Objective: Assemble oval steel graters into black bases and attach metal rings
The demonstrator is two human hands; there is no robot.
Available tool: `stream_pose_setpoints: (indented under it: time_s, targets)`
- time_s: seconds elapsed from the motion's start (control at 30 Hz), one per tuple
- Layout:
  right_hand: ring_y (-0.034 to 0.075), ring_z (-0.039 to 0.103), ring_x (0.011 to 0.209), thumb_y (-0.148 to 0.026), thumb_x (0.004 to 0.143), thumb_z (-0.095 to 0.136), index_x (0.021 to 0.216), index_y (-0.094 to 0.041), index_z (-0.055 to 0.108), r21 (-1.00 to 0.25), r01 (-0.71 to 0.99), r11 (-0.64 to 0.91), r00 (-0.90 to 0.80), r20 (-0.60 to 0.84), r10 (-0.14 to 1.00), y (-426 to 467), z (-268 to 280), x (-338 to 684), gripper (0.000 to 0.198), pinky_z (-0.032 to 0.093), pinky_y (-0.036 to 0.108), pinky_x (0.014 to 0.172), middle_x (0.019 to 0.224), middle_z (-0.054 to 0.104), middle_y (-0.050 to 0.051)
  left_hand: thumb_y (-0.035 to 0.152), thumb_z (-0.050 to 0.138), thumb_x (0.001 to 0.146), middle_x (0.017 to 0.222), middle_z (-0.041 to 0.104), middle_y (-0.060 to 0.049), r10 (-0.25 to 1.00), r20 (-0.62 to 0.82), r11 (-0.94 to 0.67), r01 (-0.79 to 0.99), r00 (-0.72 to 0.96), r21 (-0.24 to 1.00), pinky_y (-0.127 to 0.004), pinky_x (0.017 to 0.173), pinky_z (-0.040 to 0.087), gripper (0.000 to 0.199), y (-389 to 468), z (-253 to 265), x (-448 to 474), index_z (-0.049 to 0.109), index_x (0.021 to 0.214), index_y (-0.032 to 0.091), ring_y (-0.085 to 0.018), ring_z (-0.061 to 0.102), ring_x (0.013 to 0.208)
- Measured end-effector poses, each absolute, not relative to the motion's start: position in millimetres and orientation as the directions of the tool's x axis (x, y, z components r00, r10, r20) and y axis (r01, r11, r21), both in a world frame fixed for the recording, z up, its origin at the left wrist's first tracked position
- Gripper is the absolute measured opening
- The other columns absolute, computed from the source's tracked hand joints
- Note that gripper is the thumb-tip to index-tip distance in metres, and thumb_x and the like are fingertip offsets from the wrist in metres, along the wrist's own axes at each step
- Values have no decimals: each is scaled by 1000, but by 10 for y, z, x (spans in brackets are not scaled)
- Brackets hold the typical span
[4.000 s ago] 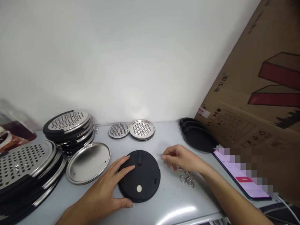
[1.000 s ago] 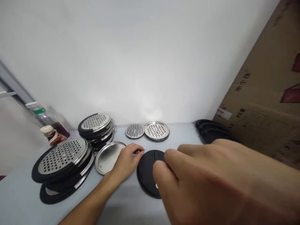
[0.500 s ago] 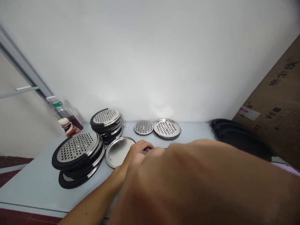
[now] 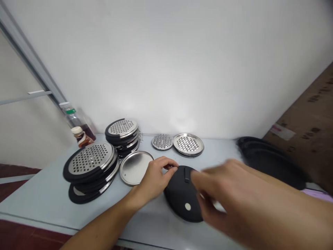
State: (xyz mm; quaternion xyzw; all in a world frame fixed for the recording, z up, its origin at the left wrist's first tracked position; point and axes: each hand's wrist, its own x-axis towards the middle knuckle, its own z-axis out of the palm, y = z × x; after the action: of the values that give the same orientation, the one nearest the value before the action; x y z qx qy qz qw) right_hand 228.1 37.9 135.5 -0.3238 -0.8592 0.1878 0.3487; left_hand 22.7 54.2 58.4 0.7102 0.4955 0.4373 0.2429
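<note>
A black round disc (image 4: 179, 194) with a raised tab near its far edge and a pale round spot lies on the table in front of me. My left hand (image 4: 158, 173) pinches the disc's far left rim between thumb and fingers. Over the disc's right side is my right hand (image 4: 221, 187), blurred, its fingers curled in; anything inside them is hidden. A shallow round metal lid (image 4: 135, 168) lies partly behind my left hand. Further back sit a small round grater plate (image 4: 162, 142) and a larger rimmed grater plate (image 4: 188, 144).
To the left stand two stacks of round graters with black rims, a near stack (image 4: 91, 161) and a far stack (image 4: 122, 128). Two bottles (image 4: 80, 137) are beside them. Several black round pieces (image 4: 270, 161) and a cardboard box (image 4: 312, 128) are at the right.
My right hand has drawn back to the right from close before the camera, uncovering the black disc. My left hand stays near the disc's rim. The view has shifted slightly.
</note>
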Motion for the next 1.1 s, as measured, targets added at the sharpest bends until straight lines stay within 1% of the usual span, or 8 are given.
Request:
stream_pose_setpoints:
  time_s: [0.07,0.13,0.2,0.3,0.47,0.67,0.97,1.1]
  targets:
    - [9,41,37,-23,72,65,53,-24,57,-544,509,667,-635,285,718,677,1349,2225,21,27,26,37,44,54,-3,20,60,85,89,72,-4,937,338,-341,431,87,835,-31,80,52,13,546,566,236,71,90,19,-19,65,83]
    - [11,51,45,-25,76,63,60,-22,60,-660,512,550,-552,238,799,931,1199,2238,17,35,24,40,53,60,-2,23,61,85,91,73,-4,957,285,-282,380,50,881,-30,81,52,12,555,548,237,71,91,20,-19,66,85]
    - [14,60,51,-32,81,61,71,-20,65,-841,393,372,-513,135,847,1063,960,2297,17,47,25,46,63,66,0,27,61,85,94,73,-4,970,243,-238,343,29,909,-30,83,51,14,561,534,240,71,93,20,-19,67,88]
    - [15,65,60,-32,89,54,92,-18,70,-905,287,314,-479,148,865,1037,649,2372,22,56,30,59,79,70,4,33,58,88,96,73,-5,974,221,-224,325,45,919,-31,83,51,21,551,527,268,72,95,20,-20,66,90]
    - [17,67,86,-17,91,50,101,-27,71,-762,254,595,-527,407,746,820,543,2326,25,54,32,79,94,72,2,38,54,91,90,72,-4,976,193,-217,333,106,917,-28,77,51,26,503,527,352,72,91,20,-20,65,85]
    - [17,68,81,-21,93,53,115,-26,62,-722,333,607,-482,424,767,732,470,2238,24,54,29,75,93,72,2,40,56,89,78,67,-2,984,87,-125,259,153,958,-25,70,48,25,496,520,372,67,83,18,-17,61,76]
    - [18,63,80,-20,97,43,126,-25,58,-477,379,793,-544,578,608,776,370,2298,33,55,30,68,96,63,9,41,58,87,76,64,-1,984,67,-101,207,167,973,-26,70,47,25,535,436,397,67,83,18,-16,59,74]
    - [18,62,76,-17,97,38,121,-20,59,-411,454,791,-598,517,612,752,381,2282,32,54,30,66,90,61,9,39,57,88,76,64,0,985,75,-110,228,158,967,-26,71,47,24,534,417,407,68,83,18,-16,59,74]
